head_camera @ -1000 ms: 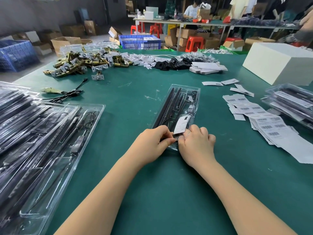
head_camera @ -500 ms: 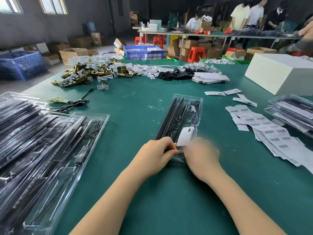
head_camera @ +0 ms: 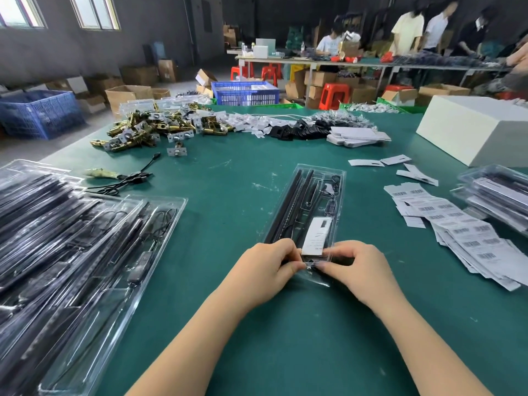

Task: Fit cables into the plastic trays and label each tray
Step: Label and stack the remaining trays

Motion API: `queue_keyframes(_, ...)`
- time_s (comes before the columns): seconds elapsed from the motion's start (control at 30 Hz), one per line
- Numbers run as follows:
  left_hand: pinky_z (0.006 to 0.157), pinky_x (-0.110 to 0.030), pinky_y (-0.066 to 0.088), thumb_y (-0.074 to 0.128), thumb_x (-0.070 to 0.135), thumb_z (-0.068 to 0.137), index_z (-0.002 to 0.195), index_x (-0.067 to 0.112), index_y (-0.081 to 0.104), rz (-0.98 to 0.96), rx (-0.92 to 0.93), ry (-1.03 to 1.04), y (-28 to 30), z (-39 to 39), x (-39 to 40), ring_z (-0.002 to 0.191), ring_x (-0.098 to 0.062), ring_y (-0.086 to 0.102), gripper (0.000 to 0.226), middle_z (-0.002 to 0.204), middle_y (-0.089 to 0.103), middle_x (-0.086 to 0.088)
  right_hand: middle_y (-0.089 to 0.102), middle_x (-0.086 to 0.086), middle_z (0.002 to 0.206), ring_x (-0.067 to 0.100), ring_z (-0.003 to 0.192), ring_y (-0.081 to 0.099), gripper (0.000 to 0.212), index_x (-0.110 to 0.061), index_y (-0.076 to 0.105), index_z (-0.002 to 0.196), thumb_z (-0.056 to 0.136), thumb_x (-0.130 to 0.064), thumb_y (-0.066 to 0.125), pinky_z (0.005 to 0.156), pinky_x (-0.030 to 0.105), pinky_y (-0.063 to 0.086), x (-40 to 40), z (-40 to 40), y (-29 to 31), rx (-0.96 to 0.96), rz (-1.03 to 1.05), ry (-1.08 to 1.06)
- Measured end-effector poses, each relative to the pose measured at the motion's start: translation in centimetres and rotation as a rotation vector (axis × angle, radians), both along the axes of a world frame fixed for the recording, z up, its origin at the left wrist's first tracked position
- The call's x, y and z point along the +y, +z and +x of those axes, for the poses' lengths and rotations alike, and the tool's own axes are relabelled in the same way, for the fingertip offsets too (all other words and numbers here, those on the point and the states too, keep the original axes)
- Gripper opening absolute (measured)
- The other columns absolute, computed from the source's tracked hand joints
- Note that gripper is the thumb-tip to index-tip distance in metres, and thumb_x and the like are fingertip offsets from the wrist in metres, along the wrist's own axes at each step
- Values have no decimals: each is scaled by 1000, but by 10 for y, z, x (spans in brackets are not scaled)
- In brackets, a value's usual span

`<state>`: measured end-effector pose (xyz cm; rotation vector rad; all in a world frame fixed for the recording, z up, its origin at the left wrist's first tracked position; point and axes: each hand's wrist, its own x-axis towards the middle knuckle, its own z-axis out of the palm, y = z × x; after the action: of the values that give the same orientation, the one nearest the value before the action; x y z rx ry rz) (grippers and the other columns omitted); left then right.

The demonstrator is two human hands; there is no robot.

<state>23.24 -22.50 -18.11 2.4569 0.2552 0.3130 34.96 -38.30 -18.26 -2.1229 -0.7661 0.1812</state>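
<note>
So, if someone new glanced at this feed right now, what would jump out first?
Probably the two hands, left hand and right hand, pinching the near end of a clear tray at the centre of the green table. Next, the stack of filled trays at left and the barcode labels spread at right.

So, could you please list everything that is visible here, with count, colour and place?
tray: one, clear, centre, holding black cables
label: one, white, on the tray's near part
tray stacks: many, clear, left; more at right
barcode labels: many, white, right
brass hardware: pile, gold, far left
box: one, white, far right
loose cable: one, black, left
table: green
left hand: pinches the tray's near end
right hand: pinches the tray's near end
</note>
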Motion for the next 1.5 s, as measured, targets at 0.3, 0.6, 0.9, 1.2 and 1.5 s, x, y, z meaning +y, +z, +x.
queue_keyframes(0.3,92,-30,44,64,46,87,105,35,62,160,59,-58,-1,0,-2,112,-9,56,22,111,65,13,72,-6,82,7,59,66,20,-19,69,103,83,-15,74,55,18,49,-5,7,1,299,-5,-70)
queue_keyframes(0.6,98,-31,34,52,46,95,121,38,62,409,176,-52,-1,11,-15,137,-18,35,28,123,62,11,69,0,56,16,44,60,33,-17,59,118,90,-32,65,42,23,44,5,3,-2,341,-84,-67)
queue_keyframes(0.9,87,-34,48,42,33,102,108,27,62,555,3,16,1,6,-32,118,-20,56,22,108,67,6,66,13,94,21,56,69,38,-20,45,120,90,-26,67,50,26,52,9,-8,-3,561,204,-131)
queue_keyframes(1.2,79,-31,50,40,52,97,113,40,64,464,-122,81,-3,3,-26,105,-3,58,31,110,66,15,74,7,82,14,59,66,36,-11,54,133,97,-14,55,54,24,53,18,-15,-6,682,393,-53)
queue_keyframes(1.5,113,-28,27,69,32,86,144,19,39,-567,-129,433,-6,5,-3,135,-15,41,67,145,46,1,75,11,82,16,54,67,19,-16,69,111,94,-13,60,45,18,50,5,-2,8,788,461,31)
